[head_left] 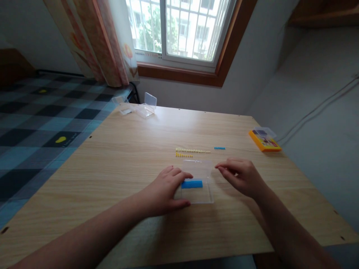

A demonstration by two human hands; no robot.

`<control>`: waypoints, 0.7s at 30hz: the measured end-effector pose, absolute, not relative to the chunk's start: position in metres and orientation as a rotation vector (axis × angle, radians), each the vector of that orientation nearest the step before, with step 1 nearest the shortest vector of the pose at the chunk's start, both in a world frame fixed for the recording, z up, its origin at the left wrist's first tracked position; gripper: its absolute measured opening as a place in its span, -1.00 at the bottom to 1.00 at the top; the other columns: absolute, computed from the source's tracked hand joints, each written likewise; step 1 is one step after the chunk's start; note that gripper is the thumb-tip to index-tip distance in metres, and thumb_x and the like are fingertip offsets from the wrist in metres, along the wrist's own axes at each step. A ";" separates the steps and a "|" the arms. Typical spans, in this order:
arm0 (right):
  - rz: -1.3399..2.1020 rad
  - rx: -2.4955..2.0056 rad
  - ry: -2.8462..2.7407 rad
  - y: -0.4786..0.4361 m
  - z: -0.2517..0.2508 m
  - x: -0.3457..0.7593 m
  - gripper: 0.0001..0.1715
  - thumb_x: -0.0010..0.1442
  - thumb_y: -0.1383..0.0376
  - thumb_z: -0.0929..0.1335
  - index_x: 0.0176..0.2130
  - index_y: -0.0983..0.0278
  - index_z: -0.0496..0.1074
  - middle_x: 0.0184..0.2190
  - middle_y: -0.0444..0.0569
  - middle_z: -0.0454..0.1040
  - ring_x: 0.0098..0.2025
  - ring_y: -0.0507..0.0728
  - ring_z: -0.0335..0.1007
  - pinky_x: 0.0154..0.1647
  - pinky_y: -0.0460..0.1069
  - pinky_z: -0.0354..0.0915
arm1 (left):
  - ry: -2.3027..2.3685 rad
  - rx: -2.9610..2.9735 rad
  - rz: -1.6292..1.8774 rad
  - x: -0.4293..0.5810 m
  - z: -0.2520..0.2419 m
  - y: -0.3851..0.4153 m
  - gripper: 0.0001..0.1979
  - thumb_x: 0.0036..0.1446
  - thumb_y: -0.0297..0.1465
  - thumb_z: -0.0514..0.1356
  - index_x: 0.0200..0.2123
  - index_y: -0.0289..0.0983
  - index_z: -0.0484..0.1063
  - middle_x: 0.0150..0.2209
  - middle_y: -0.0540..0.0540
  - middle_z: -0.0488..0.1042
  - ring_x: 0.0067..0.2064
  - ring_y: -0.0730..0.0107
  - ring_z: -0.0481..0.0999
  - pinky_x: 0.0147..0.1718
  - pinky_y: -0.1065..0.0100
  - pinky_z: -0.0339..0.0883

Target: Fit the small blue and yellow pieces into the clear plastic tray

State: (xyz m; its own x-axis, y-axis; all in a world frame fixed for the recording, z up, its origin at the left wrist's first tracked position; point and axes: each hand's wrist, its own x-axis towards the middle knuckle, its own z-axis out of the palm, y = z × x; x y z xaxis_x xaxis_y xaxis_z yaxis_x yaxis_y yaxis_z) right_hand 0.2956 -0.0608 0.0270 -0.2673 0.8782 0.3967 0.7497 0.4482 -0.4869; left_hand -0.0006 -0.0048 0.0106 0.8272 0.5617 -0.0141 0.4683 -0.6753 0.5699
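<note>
A small clear plastic box (pixel 199 194) lies open on the wooden table (pixel 120 164), with its lid (pixel 198 169) raised at the back. A row of blue pieces (pixel 192 184) lies inside it. My left hand (pixel 165 190) rests against the box's left side, fingers curved over its edge and thumb at the front corner. To the right of the lid, my right hand (pixel 241 175) hovers with fingers loosely curled and nothing in them. Behind the box lie rows of small yellow pieces (pixel 192 151) and a short row of blue pieces (pixel 219 148).
An orange box with a clear cover (pixel 264 140) sits near the table's right edge. Open clear boxes (pixel 147 106) stand at the far left corner. A checked blanket (pixel 42 116) covers the bed to the left. A window is behind the table.
</note>
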 end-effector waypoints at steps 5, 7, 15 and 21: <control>-0.084 -1.666 -1.797 -0.032 -0.001 0.323 -0.67 0.33 0.22 0.32 -0.12 0.29 0.65 -0.25 0.10 0.57 -0.16 0.24 0.46 -0.02 0.15 0.36 | 0.759 2.428 0.207 0.000 0.011 -0.004 -0.41 0.09 -0.22 0.43 0.17 -0.16 0.39 0.11 -0.16 0.45 0.18 0.03 0.37 0.29 -0.08 0.14; -0.170 -1.774 -1.776 -0.020 -0.015 0.326 -0.60 0.30 0.23 0.32 0.01 0.31 0.63 -0.03 0.21 0.54 0.07 0.33 0.40 0.18 0.24 0.28 | 0.766 2.423 0.212 -0.001 0.011 -0.004 -0.41 0.09 -0.23 0.43 0.17 -0.16 0.40 0.10 -0.16 0.45 0.18 0.02 0.37 0.27 -0.06 0.17; -0.171 -2.086 -1.854 -0.004 -0.038 0.310 -0.50 0.34 0.19 0.33 0.23 0.10 0.49 0.45 0.15 0.10 0.48 0.47 -0.10 0.38 0.46 -0.03 | 0.814 2.396 0.190 0.000 0.015 -0.006 -0.39 0.07 -0.24 0.42 0.18 -0.17 0.39 0.12 -0.17 0.45 0.20 0.00 0.39 0.31 -0.12 0.14; -0.138 -2.026 -1.834 -0.006 -0.037 0.311 -0.62 0.32 0.21 0.36 0.08 0.08 0.61 0.44 0.09 0.13 0.49 0.46 -0.10 0.37 0.47 -0.02 | 0.831 2.406 0.196 0.000 0.015 -0.007 -0.38 0.07 -0.23 0.41 0.19 -0.15 0.39 0.16 -0.17 0.45 0.25 -0.04 0.36 0.36 -0.16 0.04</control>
State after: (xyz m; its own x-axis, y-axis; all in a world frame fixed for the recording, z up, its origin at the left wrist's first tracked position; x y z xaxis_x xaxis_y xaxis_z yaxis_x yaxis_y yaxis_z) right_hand 0.3114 -0.0056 -0.0367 0.1329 0.9325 0.3358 0.9723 -0.0569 -0.2267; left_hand -0.0001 -0.0069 0.0147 0.7952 0.6044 -0.0482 0.5193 -0.6379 0.5687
